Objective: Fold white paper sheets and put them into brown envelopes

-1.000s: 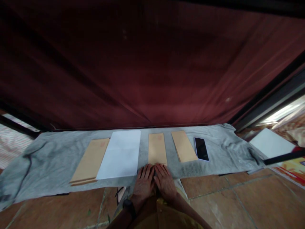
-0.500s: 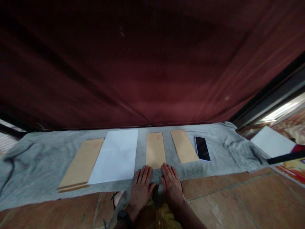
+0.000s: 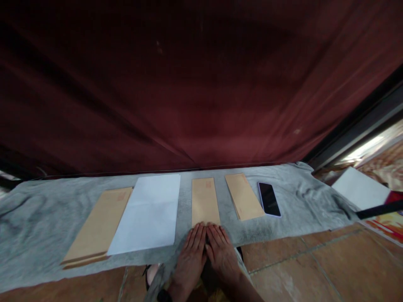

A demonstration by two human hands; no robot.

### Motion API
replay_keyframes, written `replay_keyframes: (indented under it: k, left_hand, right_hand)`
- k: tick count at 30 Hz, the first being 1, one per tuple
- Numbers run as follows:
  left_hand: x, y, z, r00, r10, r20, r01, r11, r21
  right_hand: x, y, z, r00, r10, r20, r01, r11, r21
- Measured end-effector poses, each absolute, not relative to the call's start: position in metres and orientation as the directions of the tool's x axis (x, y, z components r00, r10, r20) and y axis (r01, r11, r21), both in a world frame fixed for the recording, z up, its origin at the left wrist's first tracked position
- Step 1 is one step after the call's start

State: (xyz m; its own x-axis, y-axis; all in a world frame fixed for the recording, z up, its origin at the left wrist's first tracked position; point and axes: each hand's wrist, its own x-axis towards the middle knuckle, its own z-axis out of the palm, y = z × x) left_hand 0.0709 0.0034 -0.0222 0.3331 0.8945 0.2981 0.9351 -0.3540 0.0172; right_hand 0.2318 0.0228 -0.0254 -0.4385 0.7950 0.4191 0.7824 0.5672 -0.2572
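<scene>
The middle envelope (image 3: pixel 204 203) is tan (red-printed), the cloth (image 3: pixel 294 197) grey.

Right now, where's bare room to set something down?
Gray cloth is bare right of the phone, left of the left envelope stack, and narrowly between middle envelope and right envelope stack. Crowded: white paper beside left envelope stack; left hand and right hand at middle envelope.

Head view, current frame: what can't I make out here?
All in the head view:
- Near end of the middle brown envelope: hidden by the left hand and right hand.
- Wording of its red print: too small and blurred.
- Dark wristband: cut off by the bottom edge.
- Colourful printed item: cut off by the right edge.
</scene>
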Motion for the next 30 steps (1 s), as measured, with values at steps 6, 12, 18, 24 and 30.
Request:
replay_keyframes:
  k: [6, 12, 18, 24, 30]
  left_hand:
    - [0.061, -0.003, -0.023, 0.293, 0.889, 0.351, 0.95, -0.312, -0.002]
    - [0.055, -0.005, -0.023, 0.219, 0.902, 0.371, 0.963, -0.261, 0.066]
    - [0.059, 0.019, -0.009, 0.014, 0.946, 0.324, 0.922, -0.138, 0.362]
    - [0.064, 0.044, 0.005, -0.205, 0.961, 0.186, 0.816, 0.063, 0.574]
    - [0.062, 0.058, 0.016, -0.34, 0.936, -0.089, 0.594, 0.287, 0.751]
  right_hand:
    - [0.237, 0.021, -0.031, -0.384, 0.822, 0.421, 0.813, 0.517, -0.267]
    - [0.242, 0.02, -0.03, -0.33, 0.837, 0.436, 0.846, 0.467, -0.257]
    - [0.239, 0.02, -0.029, -0.319, 0.81, 0.492, 0.861, 0.465, -0.208]
    - [0.237, 0.019, -0.029, -0.306, 0.823, 0.479, 0.85, 0.463, -0.251]
    - [0.237, 0.018, -0.033, -0.296, 0.829, 0.475, 0.851, 0.455, -0.263]
